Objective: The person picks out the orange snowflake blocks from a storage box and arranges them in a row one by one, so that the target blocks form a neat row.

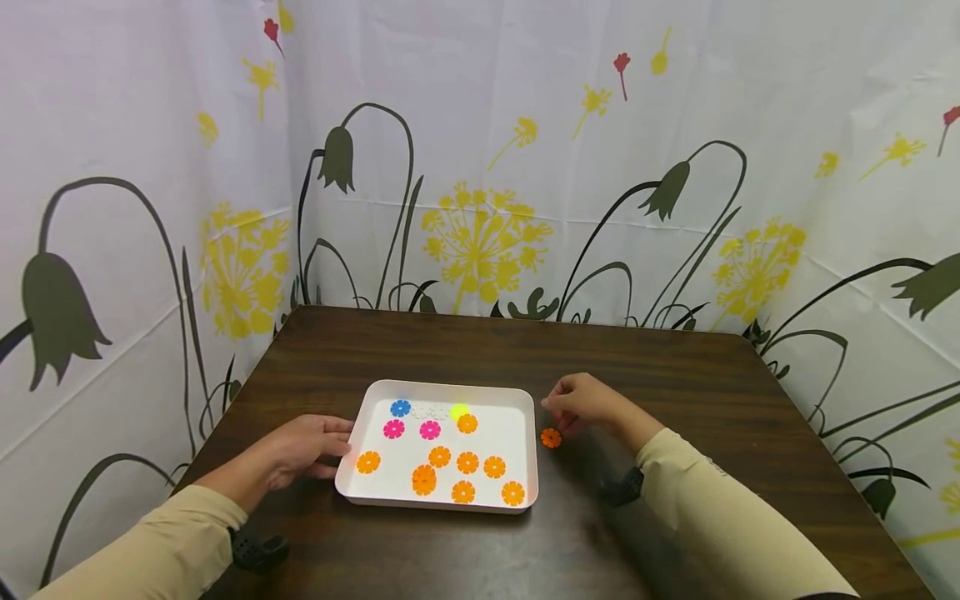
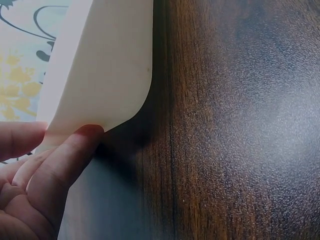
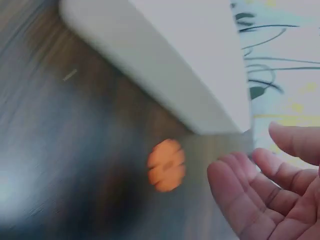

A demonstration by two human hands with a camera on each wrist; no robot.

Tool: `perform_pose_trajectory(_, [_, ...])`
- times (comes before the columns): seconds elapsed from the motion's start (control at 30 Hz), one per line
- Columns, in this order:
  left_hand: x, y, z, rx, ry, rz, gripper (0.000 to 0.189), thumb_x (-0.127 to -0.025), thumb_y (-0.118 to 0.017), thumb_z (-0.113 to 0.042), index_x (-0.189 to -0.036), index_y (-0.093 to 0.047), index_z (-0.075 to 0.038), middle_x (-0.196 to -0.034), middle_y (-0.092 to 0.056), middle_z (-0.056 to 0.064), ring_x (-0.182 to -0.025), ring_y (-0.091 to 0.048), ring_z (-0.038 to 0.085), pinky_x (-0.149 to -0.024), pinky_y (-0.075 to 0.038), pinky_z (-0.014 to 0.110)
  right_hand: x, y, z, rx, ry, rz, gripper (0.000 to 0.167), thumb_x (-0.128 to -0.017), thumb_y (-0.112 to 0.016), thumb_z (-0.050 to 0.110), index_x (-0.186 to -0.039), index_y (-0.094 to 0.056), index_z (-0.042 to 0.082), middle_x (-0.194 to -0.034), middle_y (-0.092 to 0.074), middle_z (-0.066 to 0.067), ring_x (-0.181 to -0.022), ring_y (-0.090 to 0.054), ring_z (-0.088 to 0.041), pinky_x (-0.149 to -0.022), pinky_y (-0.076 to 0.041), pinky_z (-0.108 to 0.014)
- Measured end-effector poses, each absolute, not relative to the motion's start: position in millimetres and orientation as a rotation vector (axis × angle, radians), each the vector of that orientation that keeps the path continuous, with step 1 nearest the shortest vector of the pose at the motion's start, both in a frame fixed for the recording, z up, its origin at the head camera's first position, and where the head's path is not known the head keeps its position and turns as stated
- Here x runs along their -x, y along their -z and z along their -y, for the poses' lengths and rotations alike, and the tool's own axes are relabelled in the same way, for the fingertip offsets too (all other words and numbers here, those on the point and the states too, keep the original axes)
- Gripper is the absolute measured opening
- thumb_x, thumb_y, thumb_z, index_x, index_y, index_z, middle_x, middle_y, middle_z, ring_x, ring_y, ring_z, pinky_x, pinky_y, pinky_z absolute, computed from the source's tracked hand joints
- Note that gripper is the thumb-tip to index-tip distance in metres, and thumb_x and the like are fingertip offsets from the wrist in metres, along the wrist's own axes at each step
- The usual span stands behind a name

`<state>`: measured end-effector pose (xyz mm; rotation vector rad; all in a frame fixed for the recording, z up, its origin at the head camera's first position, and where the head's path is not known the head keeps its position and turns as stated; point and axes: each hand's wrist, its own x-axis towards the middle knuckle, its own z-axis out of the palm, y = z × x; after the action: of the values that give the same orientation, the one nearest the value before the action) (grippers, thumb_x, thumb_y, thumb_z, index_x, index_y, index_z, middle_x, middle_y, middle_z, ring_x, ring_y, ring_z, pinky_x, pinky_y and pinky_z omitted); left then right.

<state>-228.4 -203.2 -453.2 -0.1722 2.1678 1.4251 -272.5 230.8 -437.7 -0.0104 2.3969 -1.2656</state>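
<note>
One orange disc (image 1: 551, 438) lies on the surface (image 1: 637, 354) off the tray's (image 1: 498, 429) right edge, near the right hand (image 1: 588, 402), fingers loosely bent and empty, while the left hand (image 1: 303, 448), fingers parted, gripping nothing, touches the left edge, seemingly steadying it.

A curtained-off indoor space, home or studio I cannot tell, shows in the flower-printed white cloth (image 1: 465, 75) hanging around a dark wood-grain table (image 1: 690, 383).

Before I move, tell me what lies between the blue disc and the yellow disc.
White pieces lie in the tray between the blue disc and yellow disc; the head view shows them.
</note>
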Motion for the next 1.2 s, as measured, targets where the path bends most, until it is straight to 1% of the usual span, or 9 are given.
perform_pose_trajectory(0.17, [228.6, 452.8, 204.3, 0.165, -1.433, -2.152, 0.059, -0.094, -0.063, -0.009, -0.144, -0.039, 0.009, -0.137, -0.054, 0.028, -0.095, -0.068, 0.025, -0.079, -0.06, 0.037, 278.8, 419.2, -218.4, 0.028, 1.489, -2.219, 0.028, -0.093, -0.067, 0.023, -0.106, -0.062, -0.002, -0.09, -0.068, -0.021, -0.068, -0.067, -0.023, -0.071, -0.062, -0.042])
perform_pose_trajectory(0.27, [227.9, 453.0, 204.6, 0.167, -1.44, -2.145, 0.059, -0.094, -0.064, -0.009, -0.144, -0.039, 0.009, -0.136, -0.054, 0.028, -0.095, -0.068, 0.025, -0.079, -0.06, 0.037, 278.1, 415.7, -205.2, 0.059, 1.493, -2.166, 0.026, -0.093, -0.067, 0.022, -0.107, -0.063, -0.001, -0.098, -0.068, -0.026, -0.069, -0.069, -0.024, -0.072, -0.062, -0.04])
perform_pose_trajectory(0.37, [227.0, 453.4, 204.6, 0.171, -1.441, -2.147, 0.058, -0.094, -0.064, -0.01, -0.144, -0.039, 0.009, -0.135, -0.055, 0.028, -0.095, -0.069, 0.025, -0.079, -0.06, 0.037, 274.0, 416.3, -189.2, 0.106, 1.432, -2.154, 0.028, -0.094, -0.065, 0.02, -0.111, -0.063, -0.002, -0.102, -0.068, -0.025, -0.072, -0.07, -0.024, -0.073, -0.062, -0.039])
perform_pose_trajectory(0.53, [226.8, 453.0, 203.9, 0.169, -1.441, -2.149, 0.059, -0.094, -0.064, -0.01, -0.144, -0.039, 0.008, -0.136, -0.054, 0.028, -0.096, -0.068, 0.025, -0.079, -0.06, 0.037, 265.6, 422.3, -164.9, 0.163, 1.314, -2.169, 0.028, -0.091, -0.07, 0.02, -0.109, -0.065, -0.001, -0.1, -0.07, -0.022, -0.078, -0.071, -0.029, -0.073, -0.062, -0.038])
perform_pose_trajectory(0.67, [227.7, 452.9, 203.3, 0.154, -1.44, -2.148, 0.06, -0.094, -0.064, -0.01, -0.145, -0.038, 0.009, -0.138, -0.053, 0.028, -0.098, -0.068, 0.026, -0.08, -0.06, 0.037, 259.4, 429.3, -152.1, 0.206, 1.194, -2.191, 0.022, -0.089, -0.072, 0.018, -0.104, -0.068, 0.003, -0.098, -0.071, -0.021, -0.08, -0.071, -0.031, -0.072, -0.062, -0.036])
perform_pose_trajectory(0.8, [227.4, 453.2, 203.3, 0.166, -1.442, -2.148, 0.059, -0.094, -0.064, -0.009, -0.145, -0.039, 0.008, -0.136, -0.054, 0.027, -0.097, -0.068, 0.026, -0.079, -0.06, 0.037, 252.7, 435.7, -143.6, 0.282, 1.052, -2.23, 0.022, -0.087, -0.074, 0.016, -0.104, -0.069, 0.003, -0.09, -0.072, -0.015, -0.077, -0.068, -0.028, -0.073, -0.062, -0.036])
perform_pose_trajectory(0.9, [226.9, 453.4, 203.8, 0.166, -1.442, -2.149, 0.059, -0.093, -0.064, -0.009, -0.144, -0.039, 0.008, -0.135, -0.055, 0.027, -0.096, -0.068, 0.026, -0.079, -0.06, 0.037, 246.7, 439.7, -138.4, 0.388, 0.921, -2.306, 0.022, -0.086, -0.075, 0.016, -0.103, -0.069, 0.003, -0.085, -0.069, -0.007, -0.075, -0.065, -0.026, -0.072, -0.061, -0.035])
perform_pose_trajectory(1.07, [226.4, 453.3, 204.1, 0.158, -1.443, -2.149, 0.059, -0.094, -0.064, -0.01, -0.145, -0.039, 0.008, -0.137, -0.054, 0.027, -0.097, -0.068, 0.026, -0.08, -0.06, 0.037, 237.2, 447.5, -132.1, 0.607, 0.628, -2.492, 0.017, -0.084, -0.075, 0.013, -0.099, -0.069, 0.011, -0.081, -0.061, 0.004, -0.072, -0.056, -0.015, -0.068, -0.053, -0.024])
perform_pose_trajectory(1.2, [226.5, 453.1, 204.4, 0.149, -1.442, -2.145, 0.059, -0.094, -0.064, -0.01, -0.145, -0.038, 0.008, -0.138, -0.053, 0.028, -0.098, -0.068, 0.026, -0.08, -0.06, 0.038, 231.0, 453.4, -129.2, 0.76, 0.458, -2.582, 0.019, -0.082, -0.074, 0.008, -0.098, -0.069, 0.015, -0.082, -0.058, 0.004, -0.074, -0.05, -0.01, -0.068, -0.047, -0.019])
